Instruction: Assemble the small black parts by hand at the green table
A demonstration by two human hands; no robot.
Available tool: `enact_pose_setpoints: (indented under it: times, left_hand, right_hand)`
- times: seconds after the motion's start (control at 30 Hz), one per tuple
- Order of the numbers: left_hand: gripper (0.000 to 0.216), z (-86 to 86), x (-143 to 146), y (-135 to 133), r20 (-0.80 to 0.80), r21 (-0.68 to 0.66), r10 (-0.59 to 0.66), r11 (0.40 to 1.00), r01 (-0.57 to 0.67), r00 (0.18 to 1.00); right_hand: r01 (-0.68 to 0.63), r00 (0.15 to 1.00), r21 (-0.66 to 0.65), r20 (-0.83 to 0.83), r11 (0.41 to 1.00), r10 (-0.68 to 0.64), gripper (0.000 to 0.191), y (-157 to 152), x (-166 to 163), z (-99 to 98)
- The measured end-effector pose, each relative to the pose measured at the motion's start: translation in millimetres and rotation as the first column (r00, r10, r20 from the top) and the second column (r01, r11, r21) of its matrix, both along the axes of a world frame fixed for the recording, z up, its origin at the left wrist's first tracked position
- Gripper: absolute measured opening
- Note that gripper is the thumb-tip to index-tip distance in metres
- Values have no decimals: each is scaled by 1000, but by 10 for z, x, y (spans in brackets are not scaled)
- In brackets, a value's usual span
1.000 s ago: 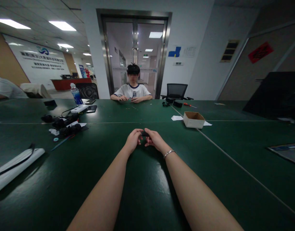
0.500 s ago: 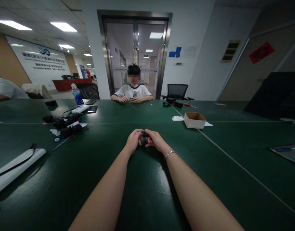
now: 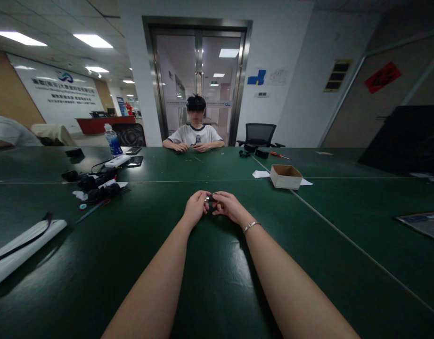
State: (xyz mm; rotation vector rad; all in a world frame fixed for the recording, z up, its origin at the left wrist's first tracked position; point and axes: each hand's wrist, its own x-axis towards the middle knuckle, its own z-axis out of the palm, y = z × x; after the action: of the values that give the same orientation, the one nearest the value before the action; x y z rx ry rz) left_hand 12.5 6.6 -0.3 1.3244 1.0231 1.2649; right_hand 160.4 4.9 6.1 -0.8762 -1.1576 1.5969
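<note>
Between both hands is a small dark object with a shiny silvery part [image 3: 208, 198], held just above the green table [image 3: 217, 263]. My left hand [image 3: 196, 207] is closed on its left end, where the shiny part shows at the fingertips. On the other end, the thumb and fingers of my right hand [image 3: 228, 205] pinch the dark part, with the lower fingers curled beneath. The fingers cover much of the object, so its exact kind cannot be made out. A silver bracelet [image 3: 251, 226] circles my right wrist.
An open cardboard box [image 3: 286, 181] stands ahead to the right, on white paper. Black gear with cables [image 3: 100, 186] lies to the left, near a white case with a black strap [image 3: 29, 242]. Another person [image 3: 195, 134] sits opposite, hands on the table. A screwdriver [image 3: 278, 154] lies farther back.
The fingers have shifted slightly on the object. More of its silvery part shows near my left fingertips, and less of the dark part is visible. Both arms stay almost in place.
</note>
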Motion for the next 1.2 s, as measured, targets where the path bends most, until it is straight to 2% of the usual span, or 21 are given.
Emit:
enact_pose_setpoints:
  times: [0.23, 0.37, 0.53, 0.67, 1.2]
  left_hand:
    - [25, 27, 4, -11, 62, -96, -6, 995, 12, 998]
    - [26, 6, 5, -3, 30, -51, -17, 999, 19, 999]
    - [26, -12, 1, 12, 7, -63, 43, 997, -42, 999]
    - [24, -12, -3, 12, -21, -21, -9, 1000, 8, 1000]
    - [22, 8, 12, -21, -71, -31, -4, 1000, 2, 997]
  right_hand:
    - [14, 1000, -6, -2, 1000, -14, 10, -2, 4, 8]
    - [24, 1000, -16, -16, 1000, -24, 8, -10, 8, 19]
    - [27, 999, -3, -34, 1000, -27, 7, -11, 9, 13]
    - [17, 999, -3, -39, 1000, -17, 8, -5, 7, 7]
    - [26, 999, -6, -37, 1000, -27, 10, 5, 10, -3]
